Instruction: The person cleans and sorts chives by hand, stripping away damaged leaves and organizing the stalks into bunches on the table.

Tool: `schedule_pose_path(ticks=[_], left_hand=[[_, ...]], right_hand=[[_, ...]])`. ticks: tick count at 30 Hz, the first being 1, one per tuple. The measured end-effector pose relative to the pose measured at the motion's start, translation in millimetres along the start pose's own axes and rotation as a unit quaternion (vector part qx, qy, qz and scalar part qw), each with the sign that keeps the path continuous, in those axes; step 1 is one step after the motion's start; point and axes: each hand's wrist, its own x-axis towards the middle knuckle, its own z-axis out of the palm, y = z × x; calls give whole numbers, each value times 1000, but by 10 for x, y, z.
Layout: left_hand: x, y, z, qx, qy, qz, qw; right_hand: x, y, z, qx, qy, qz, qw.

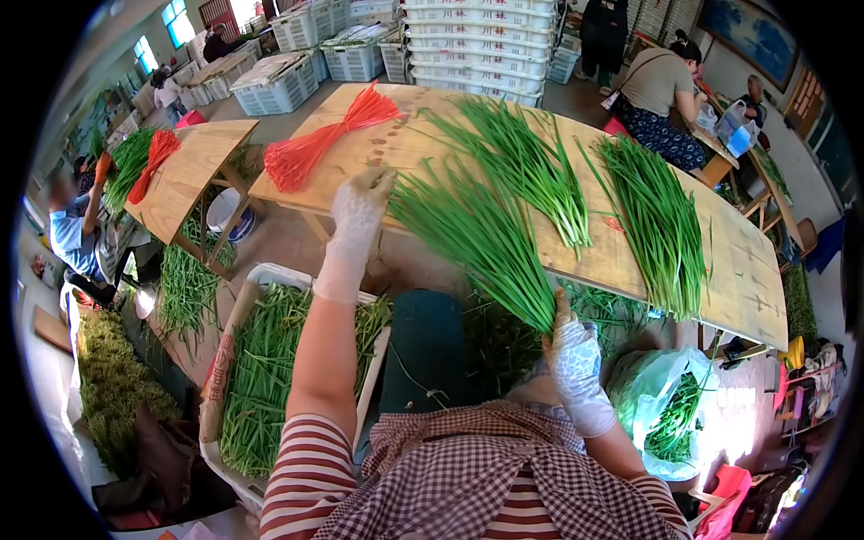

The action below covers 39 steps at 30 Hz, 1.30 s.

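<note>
My right hand (576,360), in a thin whitish glove, is closed around the stem ends of a bunch of garlic chives (486,243). The bunch slants up and left, its leaf tips fanning out over the wooden table (747,270). My left hand (360,202), gloved too, is over the table's near edge by those tips. Its fingers are pinched together, and what they hold, if anything, is too small to make out. Two more bunches lie on the table: one of chives (531,166) behind the held bunch, another of chives (652,225) to the right.
A bundle of red plastic ties (328,139) lies at the table's left. Below stand a crate of loose greens (261,387) and a plastic bag of greens (670,414). One co-worker (76,220) sits at a table on the left, another (661,99) at the back right. White crates (481,45) are stacked behind.
</note>
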Motion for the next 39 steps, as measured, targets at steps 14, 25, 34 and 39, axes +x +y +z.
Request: schedule_pose_path(ticks=[14, 25, 34, 39], left_hand=[[362, -71, 151, 108, -206, 113, 966], [223, 143, -398, -281, 61, 108, 952], [214, -124, -138, 66, -6, 149, 987], [245, -197, -41, 130, -119, 102, 979]], right_hand=[[163, 47, 89, 60, 50, -19, 997], [201, -41, -40, 15, 3, 9, 1000], [226, -33, -51, 2, 5, 1, 1000], [207, -34, -92, -15, 5, -9, 1000]])
